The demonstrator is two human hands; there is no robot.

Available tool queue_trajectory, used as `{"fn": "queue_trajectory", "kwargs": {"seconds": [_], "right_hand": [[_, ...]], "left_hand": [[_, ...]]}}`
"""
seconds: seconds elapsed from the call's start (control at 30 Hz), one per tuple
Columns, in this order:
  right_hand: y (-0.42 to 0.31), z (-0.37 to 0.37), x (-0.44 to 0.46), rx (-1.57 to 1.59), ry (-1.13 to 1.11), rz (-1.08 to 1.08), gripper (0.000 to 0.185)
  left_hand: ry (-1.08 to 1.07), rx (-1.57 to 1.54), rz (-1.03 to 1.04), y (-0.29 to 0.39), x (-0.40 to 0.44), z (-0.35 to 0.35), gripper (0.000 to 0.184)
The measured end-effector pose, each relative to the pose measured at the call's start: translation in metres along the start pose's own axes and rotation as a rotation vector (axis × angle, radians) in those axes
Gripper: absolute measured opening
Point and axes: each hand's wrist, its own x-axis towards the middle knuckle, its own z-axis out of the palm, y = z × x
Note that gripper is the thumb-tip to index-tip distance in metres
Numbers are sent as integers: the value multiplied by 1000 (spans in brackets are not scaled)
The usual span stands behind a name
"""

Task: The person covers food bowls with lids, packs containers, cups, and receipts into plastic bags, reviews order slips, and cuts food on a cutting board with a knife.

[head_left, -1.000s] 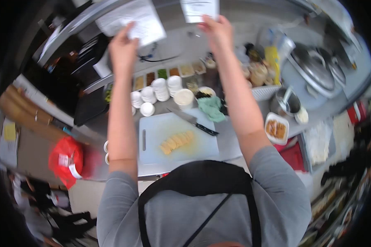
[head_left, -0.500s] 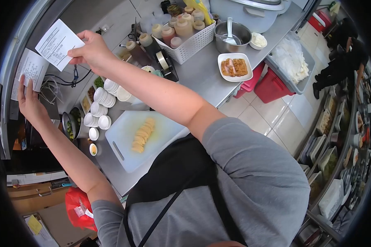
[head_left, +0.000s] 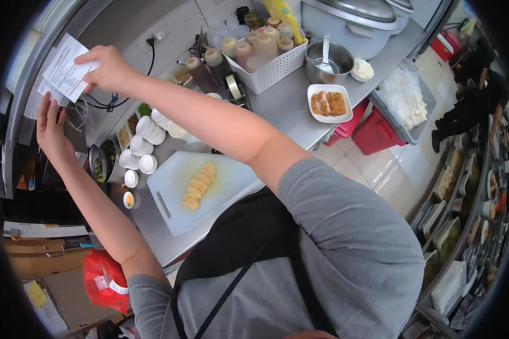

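Note:
At the upper left, my right hand (head_left: pixel 106 69) pinches the edge of a printed white slip (head_left: pixel 68 68). That slip overlaps another paper (head_left: pixel 35 101) hanging at the metal shelf edge. Below it my left hand (head_left: pixel 53 127) has its fingers raised and apart, their tips against the lower part of the papers. Sliced pale yellow food (head_left: pixel 199 186) lies in a row on the white cutting board (head_left: pixel 172 169), well below both hands. Stacks of small white cups (head_left: pixel 148 130) stand beside the board.
A white basket of bottles (head_left: pixel 271 72), a metal pot (head_left: pixel 329 62) and a dish of sliced browned food (head_left: pixel 329 104) stand along the counter. A red bag (head_left: pixel 104 279) hangs at lower left. Another person (head_left: pixel 472 107) is at upper right. Cables hang near the papers.
From high in front, both hands have come to the papers at the left as the view turned. Since the middle frame, my right hand's slip has moved left over the other paper.

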Motion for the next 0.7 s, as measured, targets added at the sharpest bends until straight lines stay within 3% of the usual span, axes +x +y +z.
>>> {"fn": "queue_trajectory", "kwargs": {"seconds": [0.23, 0.43, 0.7], "right_hand": [[6, 0, 0, 33, 0, 25, 35], [9, 0, 43, -226, 27, -202, 38], [-25, -8, 7, -90, -68, 109, 42]], "left_hand": [[7, 14, -8, 4, -2, -1, 33], [51, -9, 32, -2, 2, -5, 34], [52, -2, 74, -5, -7, -4, 33]]}}
